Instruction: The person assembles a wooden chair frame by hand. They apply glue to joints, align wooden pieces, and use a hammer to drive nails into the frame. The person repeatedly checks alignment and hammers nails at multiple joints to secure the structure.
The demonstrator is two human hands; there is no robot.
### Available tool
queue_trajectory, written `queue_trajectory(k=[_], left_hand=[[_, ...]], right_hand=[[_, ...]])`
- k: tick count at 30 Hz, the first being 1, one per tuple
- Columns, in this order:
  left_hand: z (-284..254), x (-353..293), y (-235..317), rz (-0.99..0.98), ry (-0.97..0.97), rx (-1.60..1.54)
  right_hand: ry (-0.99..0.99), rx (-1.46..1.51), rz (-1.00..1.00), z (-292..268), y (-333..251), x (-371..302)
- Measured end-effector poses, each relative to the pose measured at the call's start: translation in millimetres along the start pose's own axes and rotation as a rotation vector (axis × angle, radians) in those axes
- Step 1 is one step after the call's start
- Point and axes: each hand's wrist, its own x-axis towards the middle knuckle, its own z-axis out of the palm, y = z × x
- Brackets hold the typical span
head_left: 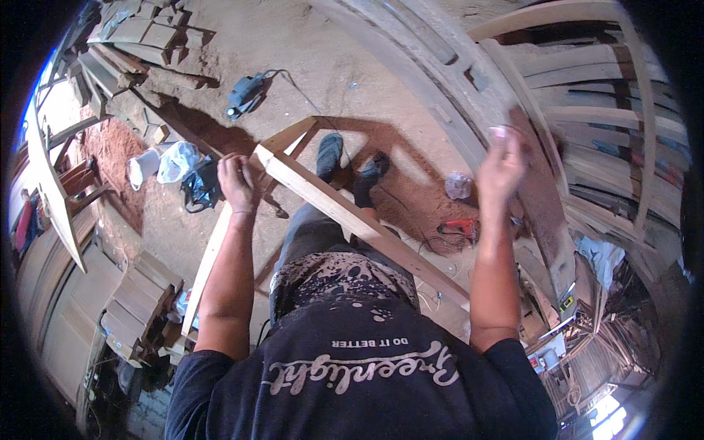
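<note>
A pale wooden frame (352, 215) of joined bars slants across in front of my legs, its near bar running from beside my left hand down to the right. My left hand (238, 182) has its fingers curled at the frame's left corner, where a bar passes behind my forearm. My right hand (502, 167) is raised on the right, apart from the frame, over the edge of a long heavy timber (469, 84). Motion blurs its fingers, so whether they hold anything is unclear.
A teal corded power tool (246, 95) lies on the sandy floor ahead. At left are a white bucket (144, 167) and plastic bags (178, 161). A red tool (460, 229) and a clear bag (458, 185) lie at right. Stacked boards (587, 73) line the right side.
</note>
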Motion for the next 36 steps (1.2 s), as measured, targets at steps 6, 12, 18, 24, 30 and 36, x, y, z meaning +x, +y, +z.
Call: queue_trajectory(k=[6,12,18,24,30,36], left_hand=[[2,-2,4,-0.095,0.093,0.019],[1,-28,25,-0.129,0.218,-0.071],[-11,-113,67,-0.253,-0.092,-0.123],[-39,-195,82,-0.354,-0.077,-0.128],[-61,-130,74,-0.204,0.04,0.1],[-27,-11,37,-0.101,-0.352,0.368]], right_hand=[[0.084,-0.049,0.009,-67,88,5],[-0.269,-0.061,-0.42,47,-5,36],[-0.243,-0.432,-0.614,137,-44,105],[0.009,-0.762,-0.724,139,-58,76],[-0.93,-0.047,-0.344,175,-79,-87],[-1.1,-0.13,-0.383,235,-110,-158]])
